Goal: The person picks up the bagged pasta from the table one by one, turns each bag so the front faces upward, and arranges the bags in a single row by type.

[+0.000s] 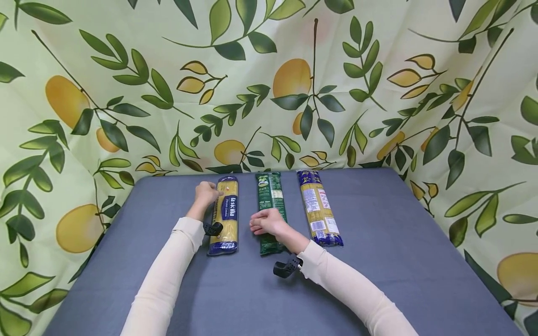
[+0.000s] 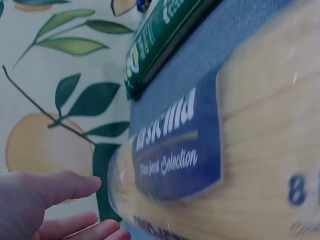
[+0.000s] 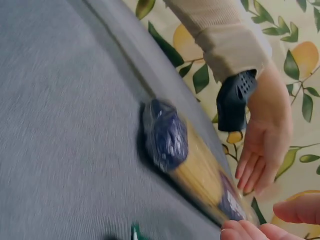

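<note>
Three long packs of spaghetti lie side by side on a grey-blue table. My left hand (image 1: 206, 193) is by the upper left edge of the blue-ended pack (image 1: 229, 228); in the left wrist view the thumb (image 2: 75, 186) and fingers are spread apart beside that pack's end. The right wrist view shows the left hand's fingers (image 3: 257, 170) extended alongside the same pack (image 3: 200, 175). My right hand (image 1: 269, 221) is over the green pack (image 1: 269, 186), its fingers loosely extended to the left and holding nothing. It hides part of the green pack's middle.
A third pack (image 1: 319, 210), yellow with blue ends and white labels, lies tilted at the right. Cloth (image 1: 260, 116) printed with leaves and fruit hangs behind and beside the table (image 1: 378, 261). Dark wrist mounts (image 1: 287, 267) are worn on both arms.
</note>
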Motion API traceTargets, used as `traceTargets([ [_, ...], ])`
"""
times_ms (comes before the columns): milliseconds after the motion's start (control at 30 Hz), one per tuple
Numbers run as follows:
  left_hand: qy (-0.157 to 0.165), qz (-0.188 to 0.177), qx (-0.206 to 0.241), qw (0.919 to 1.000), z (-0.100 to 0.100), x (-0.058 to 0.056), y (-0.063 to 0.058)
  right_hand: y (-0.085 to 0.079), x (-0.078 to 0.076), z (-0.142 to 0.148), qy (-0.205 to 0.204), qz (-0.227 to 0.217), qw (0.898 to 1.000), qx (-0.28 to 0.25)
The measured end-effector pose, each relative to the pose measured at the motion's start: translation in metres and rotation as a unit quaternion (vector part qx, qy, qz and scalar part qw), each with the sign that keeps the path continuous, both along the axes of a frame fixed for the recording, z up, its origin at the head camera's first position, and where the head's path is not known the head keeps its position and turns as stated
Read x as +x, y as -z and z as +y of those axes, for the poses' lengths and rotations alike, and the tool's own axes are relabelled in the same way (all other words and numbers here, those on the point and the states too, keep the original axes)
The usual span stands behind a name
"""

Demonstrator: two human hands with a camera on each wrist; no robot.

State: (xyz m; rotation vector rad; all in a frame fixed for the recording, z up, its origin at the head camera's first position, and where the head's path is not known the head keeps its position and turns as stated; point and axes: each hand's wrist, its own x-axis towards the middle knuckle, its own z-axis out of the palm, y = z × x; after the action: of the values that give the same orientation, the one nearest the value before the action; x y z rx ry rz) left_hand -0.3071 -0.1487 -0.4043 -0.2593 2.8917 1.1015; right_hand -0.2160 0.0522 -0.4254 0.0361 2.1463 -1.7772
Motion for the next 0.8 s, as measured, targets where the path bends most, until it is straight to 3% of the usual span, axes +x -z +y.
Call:
traceTargets([
  [200, 0.038, 0.032, -0.016, 0.9987, 0.010, 0.008, -0.004, 0.001, 0.006, 0.019, 0.014, 0.038, 0.998, 0.055],
  [500, 0.072, 0.049, 0.013, 0.9961, 0.025, 0.016, -0.003, 0.004, 0.012, 0.043, 0.030, 0.094, 0.985, 0.141],
  [667, 0.094, 0.061, 0.022, 0.9935, 0.032, 0.019, -0.001, 0.003, 0.012, 0.054, 0.038, 0.105, 0.980, 0.167],
  [800, 0.104, 0.049, 0.050, 0.9921, 0.039, 0.021, -0.001, 0.006, 0.010, 0.063, 0.042, 0.109, 0.974, 0.195],
])
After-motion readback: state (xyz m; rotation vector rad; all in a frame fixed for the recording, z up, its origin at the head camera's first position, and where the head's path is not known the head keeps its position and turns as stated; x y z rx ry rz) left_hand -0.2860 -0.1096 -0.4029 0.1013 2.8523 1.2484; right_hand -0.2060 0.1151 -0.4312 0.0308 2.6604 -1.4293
